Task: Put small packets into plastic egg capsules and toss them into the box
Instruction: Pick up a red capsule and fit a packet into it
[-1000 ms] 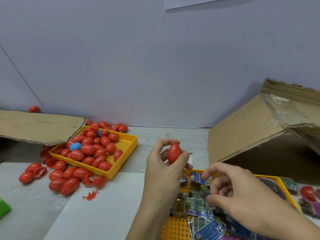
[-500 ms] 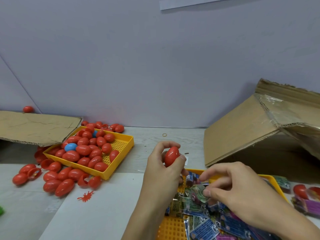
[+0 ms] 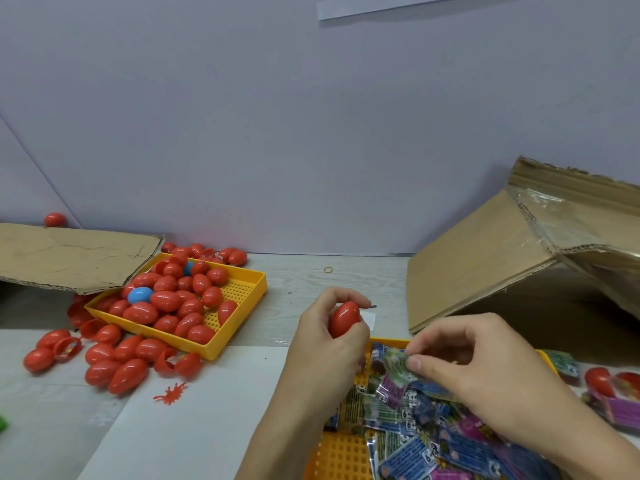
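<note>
Nearest you, the yellow perforated plastic tray (image 3: 341, 457) is heaped with small printed foil packets (image 3: 419, 448) in blue, green and purple. Your right hand (image 3: 485, 379) hovers over that heap with thumb and forefinger closed on one green-and-purple rolled packet (image 3: 396, 374) — its long axis runs from lower left up toward the fingertips, tilted rather than flat.

Just to the left, your left hand (image 3: 329, 344) curls around a red plastic egg capsule (image 3: 344, 319), thumb on one side and fingers arched over the top. The capsule looks closed, and its long axis leans up and to the right, with the upper tip pointing toward the far right. It is held above the table, just beyond the tray's far rim.

Further left lie loose red egg capsules (image 3: 117, 362) on the pale table (image 3: 311, 282), some split into halves, beside a small red splat-shaped toy (image 3: 171, 393). Beyond them a second yellow tray (image 3: 249, 289) holds more red capsules and a blue egg capsule (image 3: 140, 295).

To the far right stands the brown cardboard box (image 3: 485, 268), tipped with its flap open — a few capsules and packets lie at its foot. On the far left a flat cardboard sheet (image 3: 69, 254) overhangs the tray's corner, and a rubber band (image 3: 328, 270) lies near the wall.
</note>
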Available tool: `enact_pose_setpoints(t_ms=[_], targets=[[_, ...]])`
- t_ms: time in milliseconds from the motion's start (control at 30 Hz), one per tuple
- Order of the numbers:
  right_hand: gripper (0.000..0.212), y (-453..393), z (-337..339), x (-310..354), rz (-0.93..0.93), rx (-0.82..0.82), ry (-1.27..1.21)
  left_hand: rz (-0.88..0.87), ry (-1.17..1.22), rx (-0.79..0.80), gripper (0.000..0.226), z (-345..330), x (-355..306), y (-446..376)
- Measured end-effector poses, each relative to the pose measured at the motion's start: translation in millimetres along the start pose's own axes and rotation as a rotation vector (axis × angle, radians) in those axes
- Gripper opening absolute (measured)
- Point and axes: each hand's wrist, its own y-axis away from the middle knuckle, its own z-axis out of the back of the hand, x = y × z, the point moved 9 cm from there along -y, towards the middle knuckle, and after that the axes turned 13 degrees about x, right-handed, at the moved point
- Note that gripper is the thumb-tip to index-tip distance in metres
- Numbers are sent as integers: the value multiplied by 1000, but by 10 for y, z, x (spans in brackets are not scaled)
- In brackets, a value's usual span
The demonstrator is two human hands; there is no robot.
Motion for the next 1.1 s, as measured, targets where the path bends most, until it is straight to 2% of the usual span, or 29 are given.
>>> enact_pose_setpoints(t_ms=[67, 100, 167, 200, 367, 500, 700, 867, 1033, 1100], targets=[[20, 7, 55, -3, 30, -57, -119, 16, 10, 66, 9, -71, -11, 7], [21, 14, 85, -8, 46, -87, -179, 21, 22, 109, 7, -116, -32, 6], [21, 23, 133, -16, 79, -132, -288, 7, 18, 175, 31, -181, -56, 11], [21, 28, 149, -25, 89, -145, -334, -1, 2, 183, 36, -192, -65, 10], [38, 33, 155, -26, 122, -139, -463, -37, 4, 147, 28, -146, -89, 9], [43, 46, 204, -43, 135, -184, -560, -38, 12, 145, 14, -151, -99, 11], [43, 21, 119, -66, 117, -104, -727, 15, 0, 112, 10, -129, -32, 6], [47, 18, 83, -67, 127, -84, -766, 57, 0, 146, 9, -160, 26, 0], [41, 11, 84, -51, 147, -96, -750, 51, -5, 179, 9, -193, 16, 0], [40, 13, 78, -29, 151, -80, -691, 38, -2, 166, 17, -180, -4, 5]])
